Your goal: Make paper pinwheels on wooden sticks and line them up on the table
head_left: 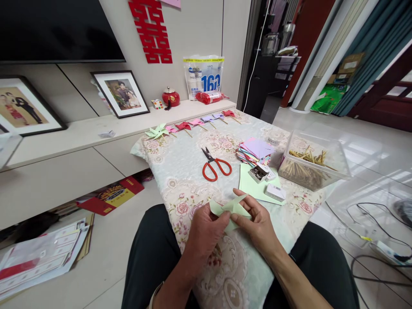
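Both hands hold a pale green folded paper piece [229, 208] just above the near end of a cloth-covered table [193, 171]. My left hand [204, 231] pinches its left side, and my right hand [257, 223] grips its right side with thumb and fingers. The paper has pointed flaps like a pinwheel. Red-handled scissors [215, 166] lie on the cloth beyond my hands. A stack of coloured paper squares [255, 151] and a green sheet [254, 186] lie to the right.
Several finished paper pinwheels [189, 125] line the table's far edge. A clear tub of wooden sticks [309, 165], a small box of pins [258, 172] and a white box [274, 192] sit at right. Framed photos stand on a low shelf [80, 133]; cables lie on the floor at right.
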The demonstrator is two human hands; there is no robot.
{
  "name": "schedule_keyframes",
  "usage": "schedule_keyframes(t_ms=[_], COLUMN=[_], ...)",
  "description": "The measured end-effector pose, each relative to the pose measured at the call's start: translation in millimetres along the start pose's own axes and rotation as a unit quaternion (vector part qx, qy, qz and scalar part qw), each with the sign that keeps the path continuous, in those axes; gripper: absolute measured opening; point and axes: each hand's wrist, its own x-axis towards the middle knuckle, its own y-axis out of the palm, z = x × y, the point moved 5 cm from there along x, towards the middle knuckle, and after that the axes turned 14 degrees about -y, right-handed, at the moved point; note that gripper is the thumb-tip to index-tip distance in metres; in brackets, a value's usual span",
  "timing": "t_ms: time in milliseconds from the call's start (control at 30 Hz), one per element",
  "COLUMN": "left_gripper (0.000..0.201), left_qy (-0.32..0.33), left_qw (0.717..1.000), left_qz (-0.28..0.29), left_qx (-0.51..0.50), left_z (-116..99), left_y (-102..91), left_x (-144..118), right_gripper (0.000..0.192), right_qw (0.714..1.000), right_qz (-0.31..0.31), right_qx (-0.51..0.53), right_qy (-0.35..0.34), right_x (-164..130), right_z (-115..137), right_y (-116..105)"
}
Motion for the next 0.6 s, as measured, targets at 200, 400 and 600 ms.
schedule_keyframes(t_ms=[200, 400, 600], left_gripper=[0.013, 0.016, 0.021], left_qy=[-0.05, -0.058, -0.033], left_qw=[0.999, 0.995, 0.994], left_qz=[-0.004, 0.034, 0.068], left_qx=[-0.022, -0.071, -0.073], left_z=[0, -1, -6], left_y=[-7.3, -12.1, -17.2], left_x=[1, 5, 10], right_gripper=[0.053, 0.039, 0.03], right_qw=[0.999, 0.998, 0.951], right_qz=[0.012, 0.017, 0.051], right_qx=[0.017, -0.024, -0.191], right_qy=[-0.033, -0.059, -0.239], right_x=[2, 0, 0], right_z=[3, -1, 22], right_y=[-3, -6, -7])
